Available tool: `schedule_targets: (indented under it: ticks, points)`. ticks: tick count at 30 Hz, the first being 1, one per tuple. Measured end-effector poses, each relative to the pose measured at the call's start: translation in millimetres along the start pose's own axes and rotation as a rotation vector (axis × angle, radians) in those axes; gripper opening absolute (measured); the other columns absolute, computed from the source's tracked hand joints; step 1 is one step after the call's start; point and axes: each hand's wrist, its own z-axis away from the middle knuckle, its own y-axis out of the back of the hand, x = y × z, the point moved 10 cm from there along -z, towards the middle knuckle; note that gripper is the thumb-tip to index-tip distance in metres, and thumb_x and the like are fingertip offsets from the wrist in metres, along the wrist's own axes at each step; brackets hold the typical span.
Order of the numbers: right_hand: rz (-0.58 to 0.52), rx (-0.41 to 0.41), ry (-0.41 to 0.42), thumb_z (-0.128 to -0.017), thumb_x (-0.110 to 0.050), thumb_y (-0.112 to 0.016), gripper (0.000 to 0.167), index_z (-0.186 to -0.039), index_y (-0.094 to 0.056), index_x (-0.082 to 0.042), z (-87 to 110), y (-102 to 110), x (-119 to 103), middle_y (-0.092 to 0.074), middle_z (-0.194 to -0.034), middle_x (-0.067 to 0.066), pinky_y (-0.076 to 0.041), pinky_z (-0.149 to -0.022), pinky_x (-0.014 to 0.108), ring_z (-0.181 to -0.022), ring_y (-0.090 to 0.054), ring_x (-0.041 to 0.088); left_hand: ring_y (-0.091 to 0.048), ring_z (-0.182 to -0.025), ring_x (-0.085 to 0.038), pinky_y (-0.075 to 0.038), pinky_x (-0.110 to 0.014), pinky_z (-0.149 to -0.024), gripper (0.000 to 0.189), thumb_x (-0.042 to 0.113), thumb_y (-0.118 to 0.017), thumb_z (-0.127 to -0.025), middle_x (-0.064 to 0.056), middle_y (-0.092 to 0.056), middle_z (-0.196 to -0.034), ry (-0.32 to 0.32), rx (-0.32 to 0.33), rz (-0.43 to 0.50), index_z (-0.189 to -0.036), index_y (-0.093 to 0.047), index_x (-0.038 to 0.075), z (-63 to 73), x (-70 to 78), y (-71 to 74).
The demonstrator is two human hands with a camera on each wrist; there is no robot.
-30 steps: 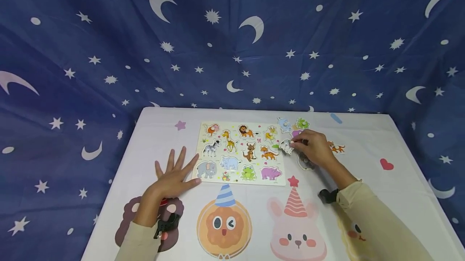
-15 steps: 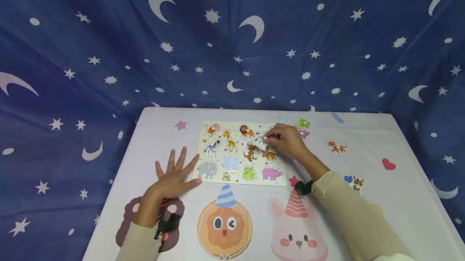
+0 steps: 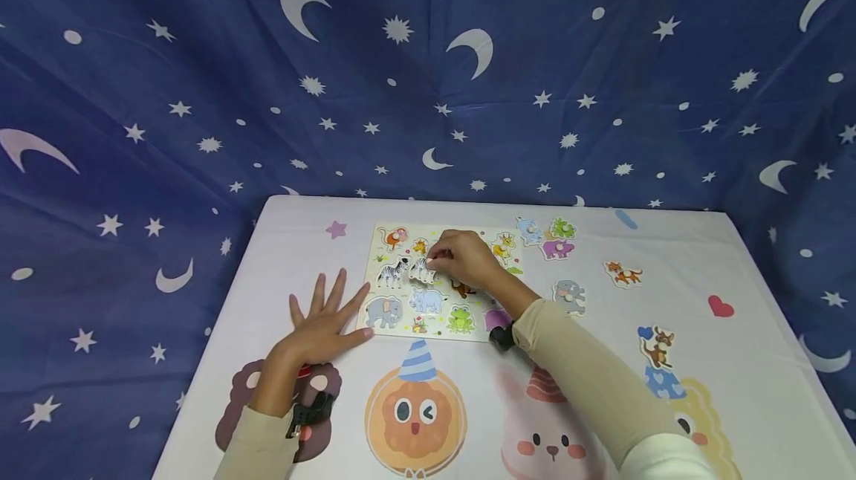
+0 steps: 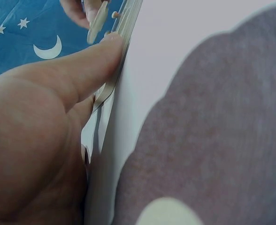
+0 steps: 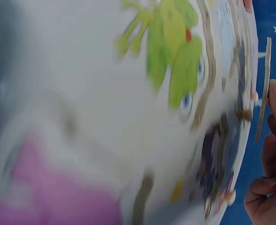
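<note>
My right hand [image 3: 466, 257] pinches a zebra puzzle piece [image 3: 421, 270] by its knob above the animal puzzle board [image 3: 435, 322]. The piece hangs just right of the zebra picture [image 3: 391, 273] on the board. In the right wrist view the held piece [image 5: 264, 89] appears edge-on, apart from the board. My left hand [image 3: 324, 328] lies with fingers spread at the board's left edge, its thumb and a fingertip touching it. The left wrist view shows the left thumb [image 4: 95, 61] on the board's edge. The right hand and forearm hide part of the board's middle and right.
Right of the board lie loose pieces: a light blue rhino [image 3: 530, 231], a frog [image 3: 563, 228], a purple hippo [image 3: 557, 249], an elephant [image 3: 569, 296], a tiger [image 3: 623, 274] and a kangaroo [image 3: 658, 348]. A starry blue curtain [image 3: 374, 56] hangs behind the white table [image 3: 301, 242].
My right hand has carried the zebra piece leftward from beside the board's right edge, across it, to near the zebra picture. The left hand has stayed in place.
</note>
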Motion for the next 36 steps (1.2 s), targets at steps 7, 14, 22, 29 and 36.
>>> schedule_targets:
  ticks: [7, 14, 22, 29, 36]
  points:
    - [0.074, -0.067, -0.006, -0.091, -0.031, -0.079, 0.011, -0.098, -0.081, -0.023, -16.2, -29.7, -15.6, -0.072, -0.095, -0.010, -0.053, -0.082, 0.030, -0.085, -0.064, 0.008, 0.022, -0.155, -0.047, 0.023, -0.082, -0.104, 0.085, 0.068, -0.057, -0.093, -0.011, 0.011, -0.173, -0.011, -0.003, 0.020, -0.163, -0.022, 0.036, 0.5, 0.9, -0.6]
    - [0.088, -0.084, -0.030, -0.091, -0.031, -0.079, 0.010, -0.097, -0.081, -0.023, -25.4, -44.7, -22.8, -0.072, -0.097, -0.011, -0.053, -0.085, 0.030, -0.089, -0.065, 0.007, 0.020, -0.155, -0.047, 0.020, -0.083, -0.105, 0.085, 0.068, -0.057, -0.093, -0.011, 0.010, -0.173, 0.000, -0.014, -0.008, -0.163, -0.022, 0.035, -0.2, 2.8, 1.3]
    - [0.132, -0.093, -0.024, -0.092, -0.034, -0.077, 0.011, -0.097, -0.081, -0.025, -31.7, -52.2, -27.3, -0.070, -0.094, -0.013, -0.052, -0.084, 0.028, -0.085, -0.062, 0.005, 0.019, -0.155, -0.048, 0.020, -0.083, -0.105, 0.085, 0.066, -0.059, -0.093, -0.013, 0.009, -0.173, -0.006, -0.009, 0.009, -0.163, -0.024, 0.033, 1.1, 5.1, 2.9]
    - [0.118, -0.096, -0.022, -0.092, -0.033, -0.077, 0.011, -0.099, -0.081, -0.024, -36.4, -57.5, -28.5, -0.071, -0.096, -0.011, -0.053, -0.087, 0.030, -0.087, -0.064, 0.007, 0.021, -0.155, -0.047, 0.022, -0.082, -0.104, 0.085, 0.066, -0.059, -0.093, -0.012, 0.010, -0.173, -0.001, -0.016, 0.015, -0.163, -0.022, 0.034, 1.0, 3.0, 1.3]
    - [0.110, -0.089, -0.023, -0.092, -0.031, -0.077, 0.011, -0.099, -0.081, -0.023, -38.0, -59.4, -29.8, -0.072, -0.098, -0.010, -0.053, -0.089, 0.031, -0.090, -0.066, 0.008, 0.021, -0.155, -0.047, 0.022, -0.082, -0.104, 0.085, 0.068, -0.058, -0.093, -0.011, 0.010, -0.173, 0.002, -0.018, -0.002, -0.163, -0.022, 0.035, 0.5, 1.9, 0.5]
